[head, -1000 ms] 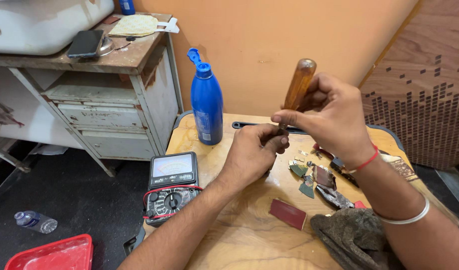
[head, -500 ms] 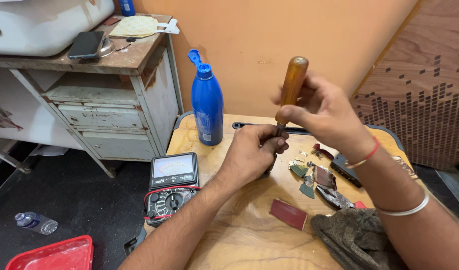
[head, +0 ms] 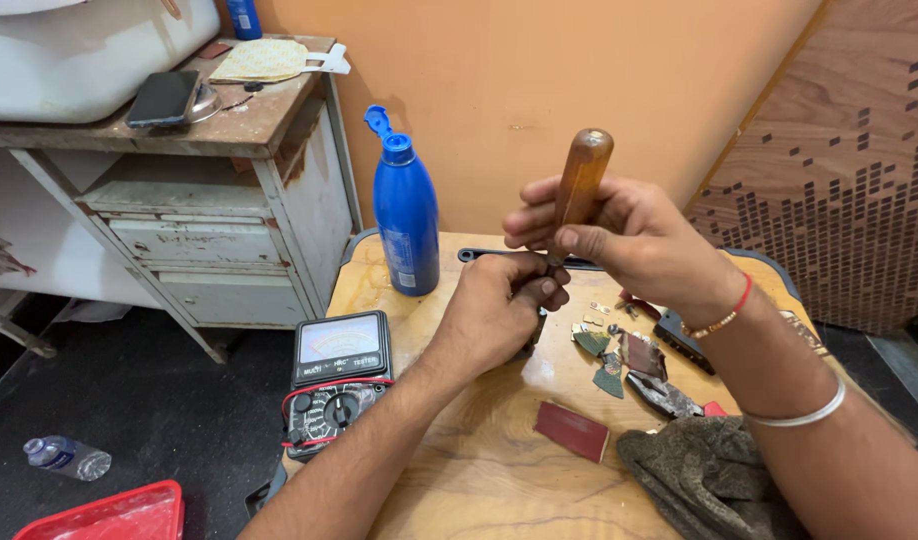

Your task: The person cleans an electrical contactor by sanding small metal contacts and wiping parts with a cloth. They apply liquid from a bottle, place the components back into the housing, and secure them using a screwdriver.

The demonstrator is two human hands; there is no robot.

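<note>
Nearby, wooden table (head: 479, 480) meets orange wall (head: 539, 90).

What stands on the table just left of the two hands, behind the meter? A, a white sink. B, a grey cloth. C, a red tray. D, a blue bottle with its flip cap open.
D: the blue bottle stands upright on the wooden table, cap flipped open, behind the multimeter and left of the left hand.
</note>
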